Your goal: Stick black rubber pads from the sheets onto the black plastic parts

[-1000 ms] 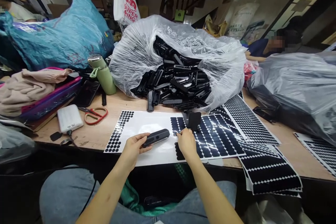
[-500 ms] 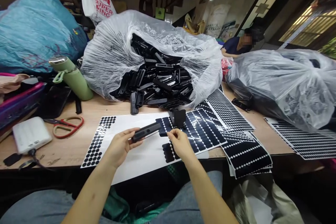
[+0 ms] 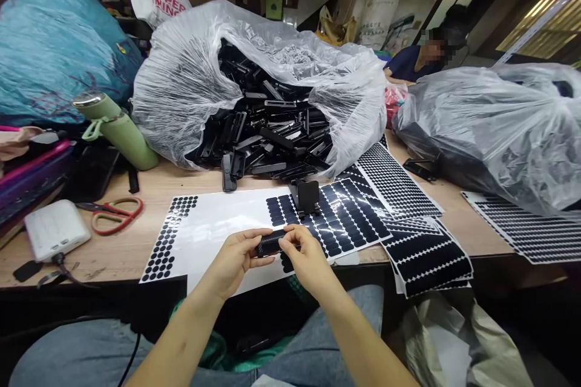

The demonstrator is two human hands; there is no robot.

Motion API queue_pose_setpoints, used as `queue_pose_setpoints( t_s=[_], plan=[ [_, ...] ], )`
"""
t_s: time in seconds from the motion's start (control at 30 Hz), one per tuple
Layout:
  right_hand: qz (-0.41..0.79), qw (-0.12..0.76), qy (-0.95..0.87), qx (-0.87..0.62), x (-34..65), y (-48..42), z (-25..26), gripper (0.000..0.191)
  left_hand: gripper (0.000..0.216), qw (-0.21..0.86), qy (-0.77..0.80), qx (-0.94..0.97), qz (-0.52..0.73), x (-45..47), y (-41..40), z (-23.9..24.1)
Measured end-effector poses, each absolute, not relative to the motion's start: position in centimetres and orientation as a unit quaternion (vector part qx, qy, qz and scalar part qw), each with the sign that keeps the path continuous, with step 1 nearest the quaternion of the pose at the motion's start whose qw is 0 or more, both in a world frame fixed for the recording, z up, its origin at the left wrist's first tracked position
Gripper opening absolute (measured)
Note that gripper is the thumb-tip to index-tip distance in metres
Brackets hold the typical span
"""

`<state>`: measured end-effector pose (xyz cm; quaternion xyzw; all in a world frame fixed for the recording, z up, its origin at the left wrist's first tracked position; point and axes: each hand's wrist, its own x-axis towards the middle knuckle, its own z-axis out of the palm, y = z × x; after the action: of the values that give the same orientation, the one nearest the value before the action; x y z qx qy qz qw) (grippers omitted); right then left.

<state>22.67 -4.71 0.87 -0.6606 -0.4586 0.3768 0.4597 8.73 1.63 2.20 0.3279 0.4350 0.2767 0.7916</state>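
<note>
My left hand point(image 3: 236, 257) grips a long black plastic part point(image 3: 271, 243) just above the table's near edge. My right hand point(image 3: 305, 254) is pinched against the right end of that same part, fingers closed on it. Both hands hover over a white sticker sheet point(image 3: 218, 224) with rows of black oval pads. A small black stand-like part point(image 3: 307, 196) rests on the sheet beyond my right hand. Behind it a large clear plastic bag point(image 3: 190, 78) spills several black plastic parts point(image 3: 272, 133) onto the table.
A green bottle point(image 3: 115, 128), red-handled scissors point(image 3: 113, 214) and a white power bank point(image 3: 57, 230) lie at the left. More sticker sheets point(image 3: 424, 254) overhang the right edge. A second clear bag point(image 3: 490, 127) fills the right. A person point(image 3: 420, 60) sits beyond it.
My left hand has drawn the black part closer to me, and my right hand has left the sticker sheet and come onto the part's end. The view has shifted slightly.
</note>
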Motion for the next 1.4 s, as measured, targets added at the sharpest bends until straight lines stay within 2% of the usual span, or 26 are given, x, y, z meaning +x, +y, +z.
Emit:
queue_pose_setpoints(
  t_s=[1.07,1.2,1.3,1.4],
  plan=[
    [0.266,0.492,-0.467,-0.685,20.7,-5.9,0.1,0.016,0.017,0.787,0.435,0.341,0.273,8.9,0.3,2.2],
    [0.185,0.502,-0.463,-0.706,20.4,-5.5,-0.4,0.010,0.020,0.790,0.439,0.326,0.278,8.3,0.5,1.9],
    [0.106,0.517,-0.431,-0.731,21.1,-5.5,-0.7,0.025,0.022,0.787,0.449,0.315,0.281,7.9,0.6,1.9],
    [0.095,0.530,-0.423,-0.729,22.4,-5.2,-0.4,0.025,0.025,0.782,0.452,0.325,0.280,7.1,0.5,2.1]
  ],
)
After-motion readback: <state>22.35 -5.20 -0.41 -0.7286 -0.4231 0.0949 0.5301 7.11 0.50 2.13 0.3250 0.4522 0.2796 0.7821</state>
